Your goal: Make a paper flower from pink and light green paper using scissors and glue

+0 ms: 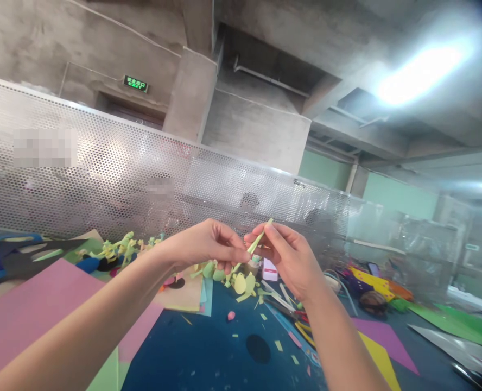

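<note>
A thin light-green strip point(258, 239), which looks like folded or rolled paper or foam, is held up between my two hands above the table. My left hand point(216, 244) pinches its lower end. The fingers of my right hand point(285, 250) are closed on its upper part, and the tip sticks out past them. Below and behind the hands lie yellow-green cut-out pieces point(241, 283), several of them egg-shaped. A phone point(270, 270) with a lit screen stands behind my right hand.
Pink sheets point(57, 309) cover the left of the dark blue table point(176, 347). Scissors point(304, 332), small scraps and a black disc point(258, 348) lie in front. Purple point(383, 336) and green sheets point(461, 323) lie right. A perforated metal partition point(122, 174) stands behind.
</note>
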Motion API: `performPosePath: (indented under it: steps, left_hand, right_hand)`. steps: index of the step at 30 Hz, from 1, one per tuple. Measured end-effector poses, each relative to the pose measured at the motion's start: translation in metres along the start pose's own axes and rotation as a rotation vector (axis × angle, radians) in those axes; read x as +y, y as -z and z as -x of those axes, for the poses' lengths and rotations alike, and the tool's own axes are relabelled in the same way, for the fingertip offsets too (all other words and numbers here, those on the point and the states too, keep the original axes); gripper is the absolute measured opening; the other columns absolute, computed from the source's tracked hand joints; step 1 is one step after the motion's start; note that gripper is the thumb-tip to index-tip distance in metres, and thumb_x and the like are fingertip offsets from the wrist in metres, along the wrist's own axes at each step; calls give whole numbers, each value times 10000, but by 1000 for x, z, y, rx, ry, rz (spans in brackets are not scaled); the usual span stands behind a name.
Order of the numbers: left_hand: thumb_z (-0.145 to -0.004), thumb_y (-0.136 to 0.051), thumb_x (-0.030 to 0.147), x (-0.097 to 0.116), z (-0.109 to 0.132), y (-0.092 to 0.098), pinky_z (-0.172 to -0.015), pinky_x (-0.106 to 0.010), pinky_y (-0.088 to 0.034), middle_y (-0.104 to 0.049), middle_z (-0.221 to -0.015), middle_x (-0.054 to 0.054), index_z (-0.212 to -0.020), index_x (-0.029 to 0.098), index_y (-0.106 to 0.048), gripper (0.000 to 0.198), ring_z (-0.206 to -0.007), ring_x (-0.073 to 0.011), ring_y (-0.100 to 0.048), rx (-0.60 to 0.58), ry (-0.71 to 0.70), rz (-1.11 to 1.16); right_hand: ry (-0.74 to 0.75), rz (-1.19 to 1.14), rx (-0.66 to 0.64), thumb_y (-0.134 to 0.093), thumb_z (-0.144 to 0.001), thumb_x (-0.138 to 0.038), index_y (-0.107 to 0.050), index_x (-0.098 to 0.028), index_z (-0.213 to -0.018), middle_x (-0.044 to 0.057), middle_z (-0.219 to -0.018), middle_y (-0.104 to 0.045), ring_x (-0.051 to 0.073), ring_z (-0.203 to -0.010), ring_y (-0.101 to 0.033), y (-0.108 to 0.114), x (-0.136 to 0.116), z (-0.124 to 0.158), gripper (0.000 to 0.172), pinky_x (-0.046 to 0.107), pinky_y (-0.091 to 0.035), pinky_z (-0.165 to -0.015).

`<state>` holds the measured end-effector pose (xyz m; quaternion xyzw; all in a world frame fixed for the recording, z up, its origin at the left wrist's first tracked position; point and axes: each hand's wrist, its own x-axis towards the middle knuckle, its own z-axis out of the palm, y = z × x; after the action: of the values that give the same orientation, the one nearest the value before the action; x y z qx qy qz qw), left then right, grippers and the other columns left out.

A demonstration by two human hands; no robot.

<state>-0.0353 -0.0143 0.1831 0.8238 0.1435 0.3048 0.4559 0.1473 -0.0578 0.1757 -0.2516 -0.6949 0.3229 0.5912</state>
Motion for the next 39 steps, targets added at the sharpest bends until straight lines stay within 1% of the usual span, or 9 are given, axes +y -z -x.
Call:
performPosePath:
  steps: [2, 4, 8, 11, 20, 27, 31, 34, 39]
  left_hand:
    - [-713, -685, 331, 0, 0, 0, -496, -171, -363, -580, -535, 31, -723, 161, -678, 170, -494, -54, -486, 18, -11, -17]
    - [-736, -664, 336, 0, 0, 0, -532, -174, -388, -589, -591, 25, -734, 162, -672, 174, -546, -61, -510, -1, -18, 4]
    - [-829, -555, 324, 3, 2, 1, -626, -197, -447, -629, -772, -5, -764, 164, -662, 202, -670, -82, -566, -147, -7, 104]
    - [-827, -560, 304, 3, 2, 1, -640, -199, -448, -637, -770, -14, -760, 158, -670, 195, -681, -86, -575, -179, -16, 71]
    - [-739, -646, 368, -1, 0, 1, -573, -194, -402, -618, -648, 10, -740, 169, -662, 200, -595, -80, -544, -34, 3, -78]
    - [-755, -607, 414, -2, 1, -2, -564, -205, -398, -611, -636, 5, -765, 179, -659, 241, -608, -99, -548, 74, 7, -282]
    - [-762, -586, 461, -4, -1, -3, -590, -221, -411, -609, -671, -4, -798, 182, -656, 290, -644, -114, -556, 83, -13, -283]
    - [-752, -606, 448, -4, -2, -4, -597, -219, -414, -600, -673, 0, -818, 181, -653, 279, -643, -110, -548, 74, -19, -227]
    - [-759, -607, 417, -3, -2, -4, -610, -218, -422, -594, -670, -1, -783, 161, -647, 261, -638, -104, -547, 34, -12, -149]
  right_hand:
    - [-2, 3, 14, -541, -848, -358, -677, -225, -823, 22, -802, -700, 148, -782, -650, 1, 1, 0, 192, 282, -534, -699]
    - [-3, -4, 21, -545, -845, -359, -675, -225, -813, 21, -802, -701, 146, -783, -651, 2, 1, 0, 190, 283, -533, -706]
    - [-5, -11, -2, -535, -855, -352, -676, -231, -834, 19, -812, -699, 140, -775, -648, 4, 0, 0, 187, 283, -531, -718]
    - [-15, -1, -23, -528, -859, -354, -677, -227, -816, 19, -817, -695, 138, -780, -645, 5, 0, 0, 200, 279, -526, -727]
    - [-31, 19, -16, -551, -841, -354, -699, -235, -864, 17, -816, -695, 118, -750, -635, 7, 4, -1, 191, 248, -519, -700]
    - [-59, 32, 29, -568, -832, -344, -705, -231, -865, 19, -806, -694, 118, -741, -635, 7, 6, -3, 181, 252, -520, -709]
    - [-68, 38, 53, -575, -827, -345, -705, -222, -871, 24, -811, -695, 126, -748, -637, 8, 5, -3, 184, 261, -521, -708]
    - [-68, 45, 60, -576, -825, -348, -704, -221, -875, 29, -823, -696, 135, -768, -637, 9, 5, -3, 187, 274, -519, -714]
    - [-78, 33, 43, -575, -826, -352, -701, -220, -901, 36, -853, -699, 137, -792, -637, 9, 7, -3, 197, 286, -508, -753]
